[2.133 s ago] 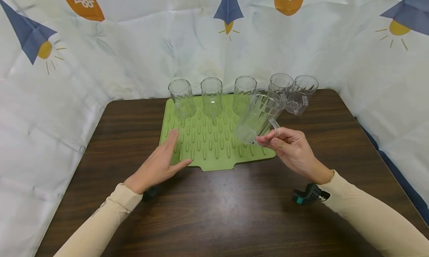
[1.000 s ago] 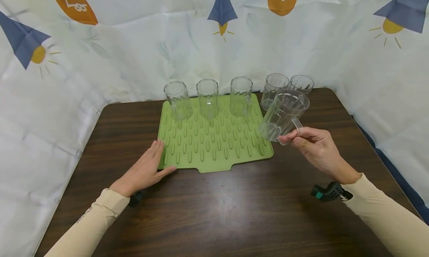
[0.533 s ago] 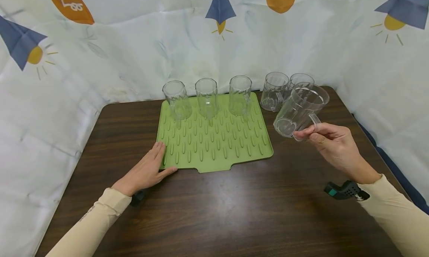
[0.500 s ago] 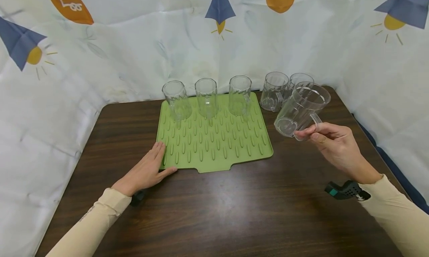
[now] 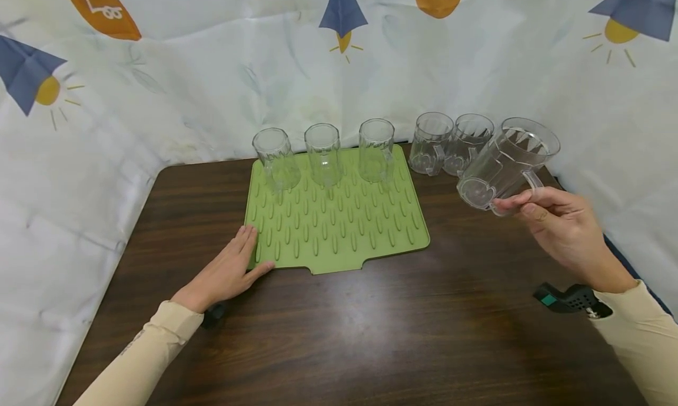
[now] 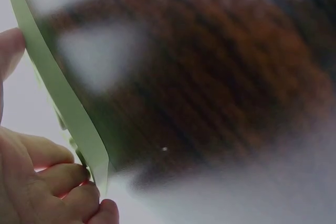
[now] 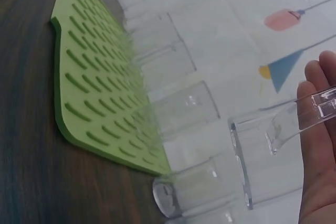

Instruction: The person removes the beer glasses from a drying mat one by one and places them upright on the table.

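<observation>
We record one clear mug (image 5: 500,170), axis leaning rim-rightward, pinched by the right hand (image 5: 564,232) rightward of the ribbed green mat (image 5: 339,259); left hand (image 5: 223,272), fingers straight, touching mat.

Curtained-off work spot; room type unclear; printed white cloth walls (image 5: 212,82) round wood-grain table (image 5: 360,347)

A dark wood-grain table (image 5: 339,347) is filling the lower middle of the frame. A green ribbed mat (image 5: 339,244) is lying on it at centre; toward the upper right, a clear mug (image 5: 426,142) and a second clear mug (image 5: 462,149) are standing upright.
</observation>
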{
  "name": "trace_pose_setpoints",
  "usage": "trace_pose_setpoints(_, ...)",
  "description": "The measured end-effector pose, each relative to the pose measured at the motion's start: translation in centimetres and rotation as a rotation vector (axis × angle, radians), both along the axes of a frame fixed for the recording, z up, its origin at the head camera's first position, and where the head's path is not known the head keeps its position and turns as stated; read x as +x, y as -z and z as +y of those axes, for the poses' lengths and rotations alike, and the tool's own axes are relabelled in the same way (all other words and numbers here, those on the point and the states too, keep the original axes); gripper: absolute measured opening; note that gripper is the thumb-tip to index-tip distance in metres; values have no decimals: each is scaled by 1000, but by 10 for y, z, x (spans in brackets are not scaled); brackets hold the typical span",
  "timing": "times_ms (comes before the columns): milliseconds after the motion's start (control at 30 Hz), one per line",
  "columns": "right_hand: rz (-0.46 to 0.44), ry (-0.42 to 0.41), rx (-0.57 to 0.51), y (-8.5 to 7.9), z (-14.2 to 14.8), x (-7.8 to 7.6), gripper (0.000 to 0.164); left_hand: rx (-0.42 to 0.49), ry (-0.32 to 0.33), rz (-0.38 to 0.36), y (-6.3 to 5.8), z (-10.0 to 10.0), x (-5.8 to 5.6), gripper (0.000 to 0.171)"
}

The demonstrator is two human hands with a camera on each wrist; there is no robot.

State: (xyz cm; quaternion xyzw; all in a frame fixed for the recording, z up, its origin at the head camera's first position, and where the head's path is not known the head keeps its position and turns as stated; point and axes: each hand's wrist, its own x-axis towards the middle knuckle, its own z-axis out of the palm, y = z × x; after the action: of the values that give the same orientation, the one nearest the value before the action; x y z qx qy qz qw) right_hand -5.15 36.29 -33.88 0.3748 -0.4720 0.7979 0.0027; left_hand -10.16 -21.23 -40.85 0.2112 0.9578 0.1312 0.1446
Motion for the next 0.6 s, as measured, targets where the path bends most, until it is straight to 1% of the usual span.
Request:
trace_pose_setpoints(67,8,-21,-19,-2,5,0,34,-1,-1,-1,0,0,0,98)
trace_pose_setpoints(167,8,-24,-29,-4,12,0,35,0,-3,0,-1,0,1,98)
trace_pose_setpoints(367,-11,23,-41,-3,30,-2,35,-7,-4,12,-2,1,2,98)
trace_pose_setpoints(600,-35,52,-42,5,48,-9,33,-17,3,9,-1,2,2,96)
